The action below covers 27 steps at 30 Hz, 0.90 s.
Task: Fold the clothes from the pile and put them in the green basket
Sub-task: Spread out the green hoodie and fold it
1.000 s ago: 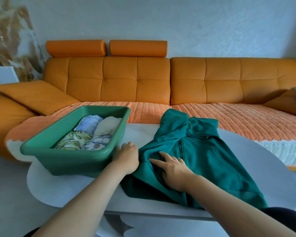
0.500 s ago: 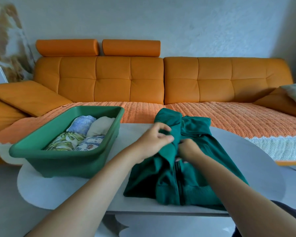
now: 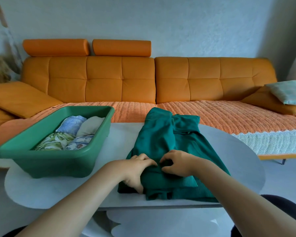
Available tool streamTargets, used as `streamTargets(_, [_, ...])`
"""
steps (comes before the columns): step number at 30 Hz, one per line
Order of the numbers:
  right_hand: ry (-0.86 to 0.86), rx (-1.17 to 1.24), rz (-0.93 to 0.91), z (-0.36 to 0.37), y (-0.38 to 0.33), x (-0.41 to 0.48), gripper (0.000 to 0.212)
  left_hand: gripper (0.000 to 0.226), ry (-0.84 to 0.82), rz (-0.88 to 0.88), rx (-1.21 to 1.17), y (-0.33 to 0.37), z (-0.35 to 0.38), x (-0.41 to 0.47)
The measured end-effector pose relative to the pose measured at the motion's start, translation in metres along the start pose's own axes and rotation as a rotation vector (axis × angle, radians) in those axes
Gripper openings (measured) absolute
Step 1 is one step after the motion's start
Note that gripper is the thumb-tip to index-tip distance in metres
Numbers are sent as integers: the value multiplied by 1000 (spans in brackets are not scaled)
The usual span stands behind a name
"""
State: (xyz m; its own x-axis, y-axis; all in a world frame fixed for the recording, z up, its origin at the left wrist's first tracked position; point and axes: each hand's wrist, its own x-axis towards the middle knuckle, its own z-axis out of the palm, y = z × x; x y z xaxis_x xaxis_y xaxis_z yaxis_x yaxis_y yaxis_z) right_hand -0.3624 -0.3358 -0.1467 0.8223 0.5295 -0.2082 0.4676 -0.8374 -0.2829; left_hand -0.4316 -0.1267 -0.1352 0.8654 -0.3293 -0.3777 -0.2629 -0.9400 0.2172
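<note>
Left hand (image 3: 137, 170) grips the near edge of the teal jacket (image 3: 158, 135), right hand (image 3: 177, 163) just beside it, pinching fabric I think; green basket (image 3: 58, 159) sits left.

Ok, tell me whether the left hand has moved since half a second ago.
Yes. The left hand came nearer the person, from level with the basket's middle to level with its near wall, gripping the jacket.

Place: home living room
Seating: long orange sofa (image 3: 120, 79) with bolster headrests (image 3: 56, 47), loose cushions (image 3: 19, 98), knitted orange throw (image 3: 229, 117)
Worktop: white worktop (image 3: 41, 190) in front of the sofa
Household sign: green basket (image 3: 46, 163) holding folded clothes (image 3: 72, 134)
</note>
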Motion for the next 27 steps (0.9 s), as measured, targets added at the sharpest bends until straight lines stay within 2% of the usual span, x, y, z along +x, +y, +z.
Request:
streamTargets(2, [-13, -50, 33, -4, 0, -8, 52, 75, 94, 15, 13, -4, 4, -2])
streamTargets(5, [0, -123, -76, -9, -5, -22, 79, 46, 411, 23, -27, -9, 6, -4])
streamTargets(8, [-18, -146, -158, -7, -13, -33, 95, 33, 670, 23, -84, -9, 2, -3])
streamTargets(9, [30, -167, -158, -4, -15, -34, 90, 32, 714, 44, -103, -8, 1, -4])
streamTargets(11, [176, -155, -122, -2, -16, -33, 66, 31, 796, 120, -130, -2, -1, -9])
streamTargets(13, [276, -48, -61, -6, -16, -34, 53, 29, 932, 249, 12, 8, 0, -13])
streamTargets(15, [352, 46, -35, -11, -12, -36, 52, 18, 1018, 421, 217, 20, 5, -14])
streamTargets(17, [396, 101, -24, -14, -7, -38, 53, 14, 953, 484, 317, 28, 16, -9])
streamTargets(19, [413, 137, -20, -15, -5, -39, 57, 40, 790, 353, 384, 30, 32, -1])
streamTargets(21, [424, 203, -16, -15, -3, -41, 59, 52, 691, 242, 398, 30, 42, 0])
streamTargets(24, [445, 295, -32, -15, -1, -44, 62, 49, 683, 254, 370, 31, 44, -3])
streamTargets(27, [445, 418, -9, -14, -2, -44, 62, 75, 635, 169, 351, 29, 45, -8])
